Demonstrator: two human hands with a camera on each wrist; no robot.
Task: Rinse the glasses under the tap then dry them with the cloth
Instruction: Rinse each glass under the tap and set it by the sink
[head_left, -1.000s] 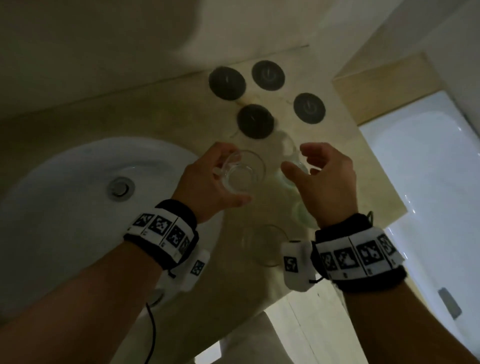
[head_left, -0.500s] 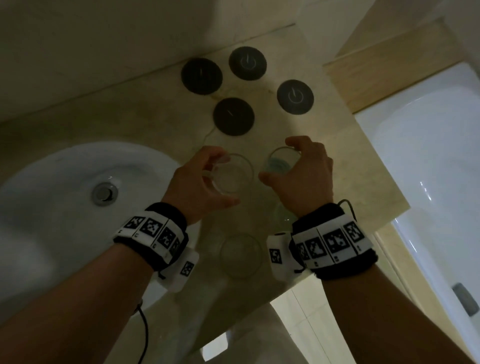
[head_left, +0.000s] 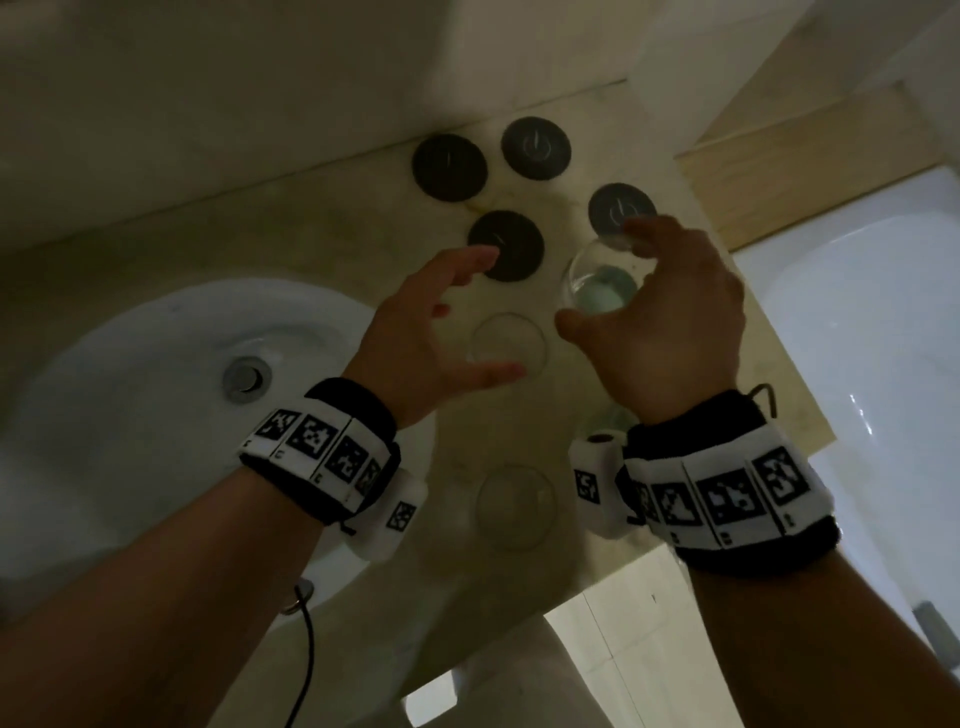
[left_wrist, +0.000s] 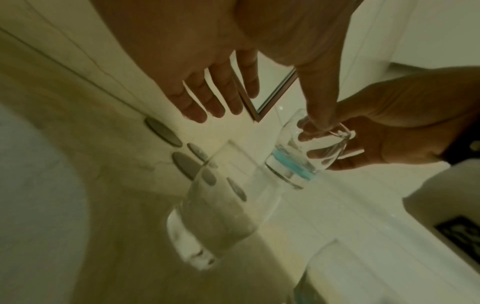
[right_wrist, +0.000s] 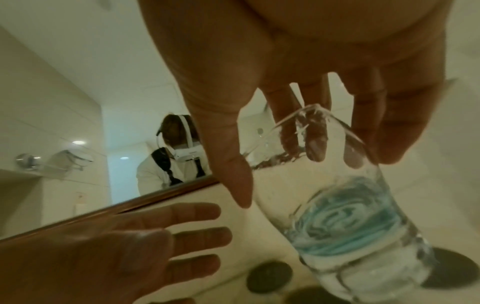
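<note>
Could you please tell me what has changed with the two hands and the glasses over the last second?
The left hand has let go of the clear glass, which now stands on the counter, and hovers open over it. The right hand has taken hold of the blue-bottomed glass by its rim and tilts it. The near glass and four dark coasters stayed put.
</note>
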